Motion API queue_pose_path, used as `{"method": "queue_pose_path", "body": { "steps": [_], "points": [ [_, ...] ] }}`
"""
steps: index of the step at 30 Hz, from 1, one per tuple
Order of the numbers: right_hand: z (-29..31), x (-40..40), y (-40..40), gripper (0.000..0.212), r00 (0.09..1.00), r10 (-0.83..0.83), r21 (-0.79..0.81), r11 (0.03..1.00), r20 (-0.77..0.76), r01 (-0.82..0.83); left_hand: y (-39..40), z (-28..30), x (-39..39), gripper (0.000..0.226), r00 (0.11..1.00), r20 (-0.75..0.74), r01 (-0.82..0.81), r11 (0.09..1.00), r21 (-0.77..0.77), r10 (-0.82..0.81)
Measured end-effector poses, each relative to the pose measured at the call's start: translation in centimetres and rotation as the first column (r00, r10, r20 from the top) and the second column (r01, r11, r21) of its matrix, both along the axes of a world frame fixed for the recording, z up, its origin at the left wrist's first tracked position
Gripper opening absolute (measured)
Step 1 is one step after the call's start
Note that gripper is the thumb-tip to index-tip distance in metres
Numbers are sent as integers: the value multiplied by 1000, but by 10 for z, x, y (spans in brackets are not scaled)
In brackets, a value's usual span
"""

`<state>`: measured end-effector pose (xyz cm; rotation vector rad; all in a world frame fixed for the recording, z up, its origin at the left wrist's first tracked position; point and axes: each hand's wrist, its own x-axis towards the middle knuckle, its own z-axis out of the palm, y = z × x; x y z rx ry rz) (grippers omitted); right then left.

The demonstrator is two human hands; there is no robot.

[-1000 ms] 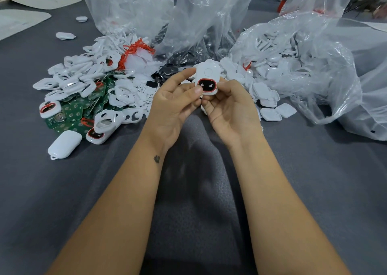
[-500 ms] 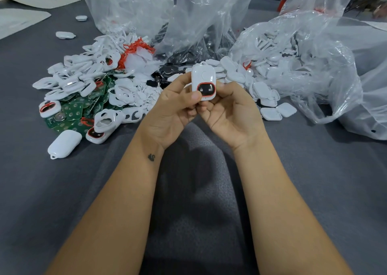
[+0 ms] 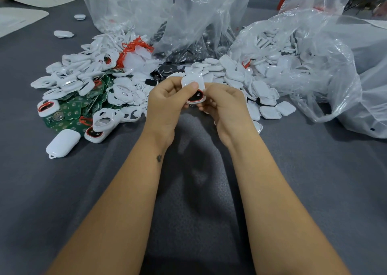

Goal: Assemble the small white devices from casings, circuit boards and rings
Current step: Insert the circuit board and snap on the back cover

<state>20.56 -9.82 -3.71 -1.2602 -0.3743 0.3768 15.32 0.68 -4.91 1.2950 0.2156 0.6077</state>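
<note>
Gripping a white device (image 3: pixel 193 88) with red-ringed dark opening, both hands' fingers (image 3: pixel 211 105) curled round it

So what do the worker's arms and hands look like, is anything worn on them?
Both arms are bare right up to the edge of the picture: no sleeves, gloves, watch or rings show. The left hand and right hand are uncovered. The only marking is a small dark tattoo on the left forearm, just below the wrist; its shape is too small to make out.
</note>
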Motion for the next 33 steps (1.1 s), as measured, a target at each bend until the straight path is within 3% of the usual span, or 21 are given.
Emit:
{"method": "queue_pose_path", "body": {
  "steps": [4,19,23,26,33],
  "points": [
    [-1,0,1,24,999,-30,-32,999,23,31,-1,1,0,4,1000,-26,-8,1000,-13,8],
    [-2,-2,1,14,985,-62,-126,989,158,82,-3,6,-2,12,992,-125,-6,1000,-23,3],
    [-2,-3,1,33,960,-45,-207,973,276,106,-3,6,-1,17,991,-134,-14,1000,-11,13],
    [-3,-4,2,34,948,-37,-232,966,315,115,-2,6,-1,23,993,-121,-16,1000,-19,13],
    [-3,-4,2,34,948,-36,-208,972,317,107,-3,6,-1,7,990,-139,-35,999,-17,32]
  ]
}}
